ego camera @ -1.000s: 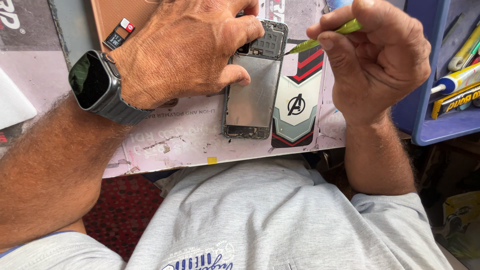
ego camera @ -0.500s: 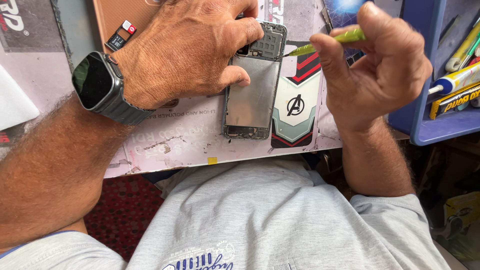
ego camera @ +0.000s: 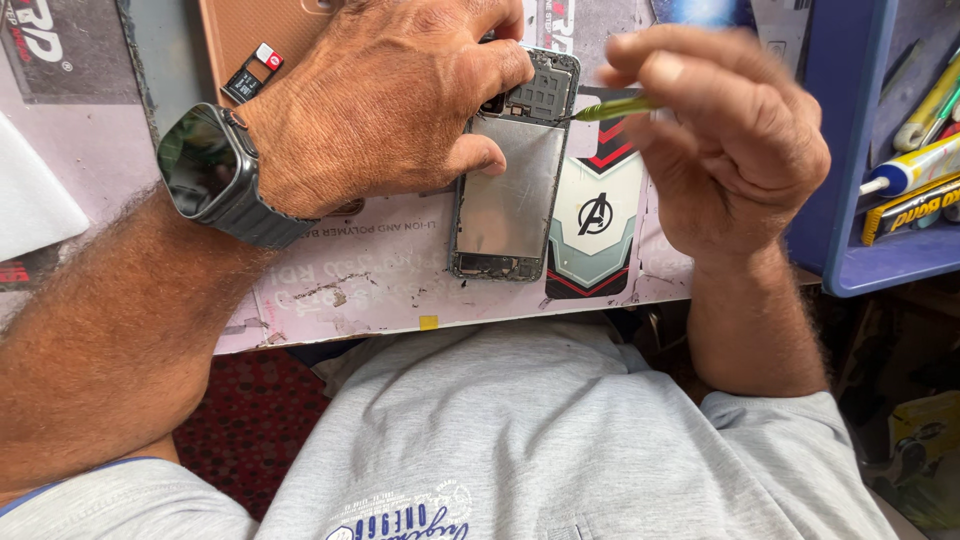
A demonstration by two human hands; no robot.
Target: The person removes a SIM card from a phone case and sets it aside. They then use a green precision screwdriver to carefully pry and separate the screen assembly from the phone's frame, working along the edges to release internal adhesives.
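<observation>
Head view looks straight down on our 2 hands at the worktop (ego camera: 330, 300), which is covered by a pale, scuffed mat. Our left hand (ego camera: 385, 105) is pressed down over the top-left part of an opened phone frame (ego camera: 510, 170), thumb along its left edge and fingers curled over its upper corner, pinning it flat. A dark smartwatch (ego camera: 205, 170) sits on that wrist. The phone frame lies upright on the mat, its bare metal mid-plate showing and a dark component area at the top. Just beside it on the right lies a printed phone back cover (ego camera: 598, 225) in white, grey and red. Our right hand (ego camera: 730, 150) is clenched around a slim green tool (ego camera: 615, 108), whose tip points left and meets the right edge of the phone frame near its top. At upper left a small black card (ego camera: 252, 75) rests on a brown board (ego camera: 250, 35). To the right stands a blue tray (ego camera: 850, 200) holding glue tubes (ego camera: 915, 165).
</observation>
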